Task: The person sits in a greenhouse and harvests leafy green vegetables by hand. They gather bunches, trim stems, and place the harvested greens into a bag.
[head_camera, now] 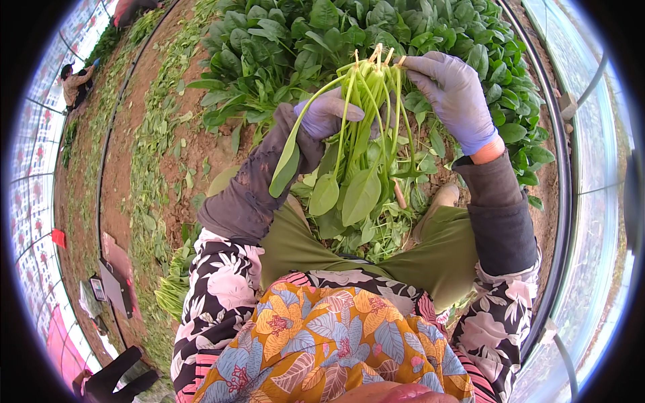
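A bunch of spinach [368, 101] hangs with its pale cut roots upward and its leaves down. My left hand [330, 113], in a soiled purple glove, is wrapped around the stems below the roots. At the right side of the bunch my right hand [448, 90], also gloved, pinches a root end between thumb and fingertips. One long-stemmed leaf [288, 166] droops over my left wrist. Behind the hanging leaves a slim brown handle [399, 195] shows; what it belongs to is hidden. Loose leaves [373, 239] lie on the ground between my legs.
Dense growing spinach [322, 30] stands ahead. A black hose [562, 151] runs along the right by plastic greenhouse sheeting [597, 166]; another hose [108, 136] lies left. Cut spinach [174, 284] lies by my left side. A person [77, 85] crouches far left; a scale [113, 287] is lower left.
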The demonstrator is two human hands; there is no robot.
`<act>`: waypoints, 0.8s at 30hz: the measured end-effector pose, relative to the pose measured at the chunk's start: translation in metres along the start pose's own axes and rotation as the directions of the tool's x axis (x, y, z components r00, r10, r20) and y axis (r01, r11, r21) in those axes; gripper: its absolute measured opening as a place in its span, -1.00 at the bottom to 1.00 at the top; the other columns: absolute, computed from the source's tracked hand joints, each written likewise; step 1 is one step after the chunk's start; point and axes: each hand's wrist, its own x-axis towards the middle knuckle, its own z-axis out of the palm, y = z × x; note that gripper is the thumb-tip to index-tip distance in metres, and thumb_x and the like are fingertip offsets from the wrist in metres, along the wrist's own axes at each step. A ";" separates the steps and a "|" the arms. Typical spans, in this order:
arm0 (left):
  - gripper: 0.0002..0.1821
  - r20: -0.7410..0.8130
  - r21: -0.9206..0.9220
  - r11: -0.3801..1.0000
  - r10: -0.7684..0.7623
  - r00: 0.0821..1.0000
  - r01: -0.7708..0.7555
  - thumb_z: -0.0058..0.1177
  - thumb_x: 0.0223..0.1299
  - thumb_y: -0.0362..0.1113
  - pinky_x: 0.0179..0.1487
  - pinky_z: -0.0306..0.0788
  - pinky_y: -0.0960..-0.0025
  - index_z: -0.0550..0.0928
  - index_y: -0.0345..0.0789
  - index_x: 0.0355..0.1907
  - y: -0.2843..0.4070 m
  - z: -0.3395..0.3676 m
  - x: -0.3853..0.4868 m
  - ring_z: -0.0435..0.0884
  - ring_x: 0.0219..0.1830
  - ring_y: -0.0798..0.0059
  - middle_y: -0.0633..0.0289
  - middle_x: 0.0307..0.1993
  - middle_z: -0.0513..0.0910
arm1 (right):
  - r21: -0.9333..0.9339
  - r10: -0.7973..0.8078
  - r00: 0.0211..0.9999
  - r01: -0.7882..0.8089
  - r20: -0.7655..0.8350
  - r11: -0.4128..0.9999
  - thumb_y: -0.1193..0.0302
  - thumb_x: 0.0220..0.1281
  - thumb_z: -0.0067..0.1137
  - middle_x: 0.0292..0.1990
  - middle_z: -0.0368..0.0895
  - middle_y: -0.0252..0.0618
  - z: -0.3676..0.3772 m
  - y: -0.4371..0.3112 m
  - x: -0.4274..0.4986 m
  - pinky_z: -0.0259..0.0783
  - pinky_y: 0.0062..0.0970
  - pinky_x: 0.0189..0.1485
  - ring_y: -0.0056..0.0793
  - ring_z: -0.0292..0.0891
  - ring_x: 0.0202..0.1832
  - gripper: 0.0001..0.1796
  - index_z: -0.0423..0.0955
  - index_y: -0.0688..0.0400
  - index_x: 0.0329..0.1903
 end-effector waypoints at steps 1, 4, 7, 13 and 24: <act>-0.31 0.012 0.016 1.000 0.004 1.000 -0.004 0.22 -0.08 -0.18 -0.03 0.58 0.18 0.47 -0.47 0.16 0.001 0.002 -0.001 0.66 -0.23 0.29 0.02 -0.18 0.66 | -0.102 -0.049 0.999 0.049 0.006 0.994 0.48 0.15 0.22 -0.34 0.63 -0.21 -0.003 0.000 0.000 0.47 -0.30 -0.21 -0.15 0.56 -0.30 -0.79 0.64 0.13 -0.13; -0.34 0.004 0.036 0.999 0.000 1.000 -0.001 0.22 -0.06 -0.19 -0.08 0.56 0.29 0.48 -0.47 0.14 0.004 0.007 -0.002 0.66 -0.23 0.32 0.00 -0.14 0.64 | -0.269 0.057 0.998 -0.065 -0.040 0.961 0.50 0.16 0.19 -0.28 0.62 -0.20 -0.014 0.003 0.001 0.45 -0.31 -0.13 -0.13 0.54 -0.22 -0.81 0.64 0.11 -0.15; -0.36 0.003 0.013 1.000 -0.020 1.000 0.020 0.24 -0.03 -0.19 -0.08 0.56 0.30 0.48 -0.47 0.13 0.005 0.009 -0.003 0.66 -0.20 0.35 0.01 -0.11 0.64 | -0.121 0.134 0.991 -0.129 0.030 0.984 0.44 0.22 0.22 -0.25 0.66 -0.24 -0.019 0.007 -0.002 0.46 -0.42 -0.07 -0.36 0.58 -0.21 -0.80 0.64 0.15 -0.10; -0.36 -0.055 0.038 0.999 -0.023 0.998 0.026 0.28 -0.02 -0.17 -0.07 0.55 0.30 0.48 -0.46 0.12 0.001 0.005 0.000 0.65 -0.19 0.37 0.07 -0.14 0.64 | 0.425 0.349 0.899 -0.434 0.266 0.794 0.28 0.30 0.25 -0.42 0.63 -0.28 0.004 0.001 -0.010 0.45 -0.57 -0.23 -0.65 0.49 -0.37 -0.68 0.60 0.33 -0.16; -0.33 -0.016 0.046 0.999 -0.004 1.000 0.004 0.31 -0.05 -0.13 -0.08 0.54 0.33 0.49 -0.45 0.11 0.004 0.012 0.000 0.65 -0.21 0.39 0.07 -0.17 0.65 | 0.668 0.572 0.816 -0.474 0.087 0.574 0.33 0.26 0.28 -0.38 0.58 -0.46 0.004 -0.001 -0.006 0.38 -0.64 -0.22 -0.70 0.43 -0.33 -0.80 0.59 0.22 -0.26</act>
